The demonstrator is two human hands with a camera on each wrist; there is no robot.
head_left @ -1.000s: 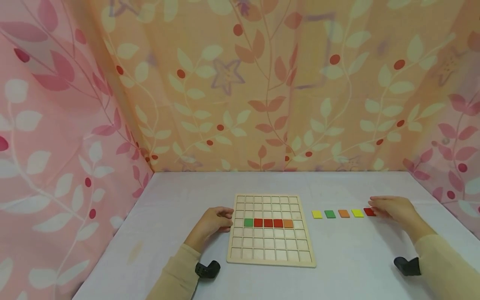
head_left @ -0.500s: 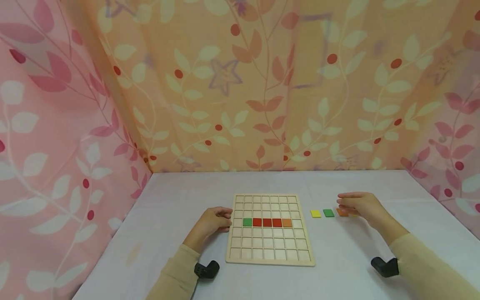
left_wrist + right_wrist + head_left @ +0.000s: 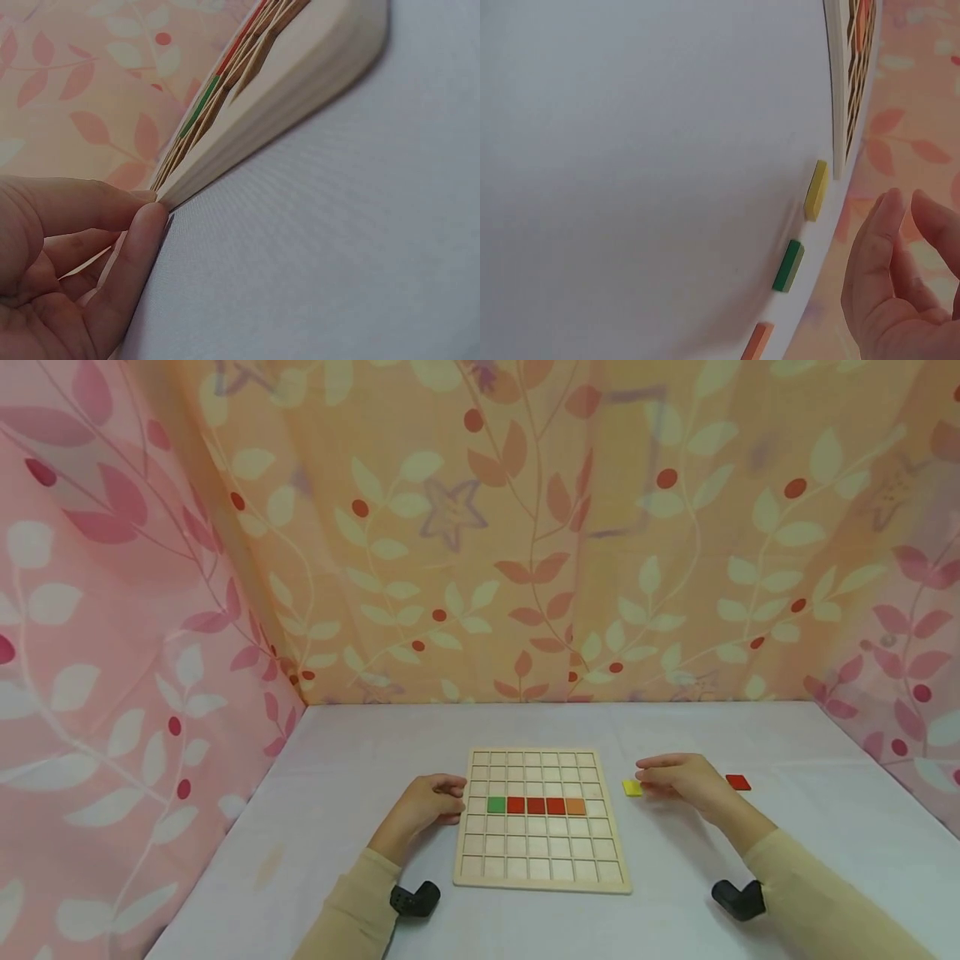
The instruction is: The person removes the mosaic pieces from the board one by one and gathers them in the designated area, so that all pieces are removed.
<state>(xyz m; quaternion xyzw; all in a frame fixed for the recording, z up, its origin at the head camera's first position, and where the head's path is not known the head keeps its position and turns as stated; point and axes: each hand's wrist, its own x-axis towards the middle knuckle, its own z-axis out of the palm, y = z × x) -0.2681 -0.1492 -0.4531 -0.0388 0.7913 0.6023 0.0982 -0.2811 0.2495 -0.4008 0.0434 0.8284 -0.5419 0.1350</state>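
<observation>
A pale wooden grid board [image 3: 536, 864] lies on the table, with a row of green [image 3: 497, 805], red and orange square tiles in its cells. At its left edge my left hand [image 3: 422, 806] pinches the rim between thumb and finger; in the left wrist view those fingertips meet at the board's side [image 3: 277, 112]. My right hand [image 3: 686, 783] hovers over the loose tiles right of the board, thumb and fingers apart with nothing between them. Just beyond its fingertips is a yellow tile [image 3: 632, 787]. The right wrist view shows a green tile [image 3: 787, 266] and an orange tile [image 3: 757, 342] below the yellow one.
A red tile [image 3: 738, 782] lies right of the right hand, which hides part of the loose row in the head view. White cloth covers the table [image 3: 375, 735]. Patterned curtains [image 3: 525, 568] stand at the back and sides. Each wrist carries a black device [image 3: 738, 900].
My right hand has moved left along the loose row, from the red tile to near the yellow one, uncovering the red tile. My left hand stays at the board's edge.
</observation>
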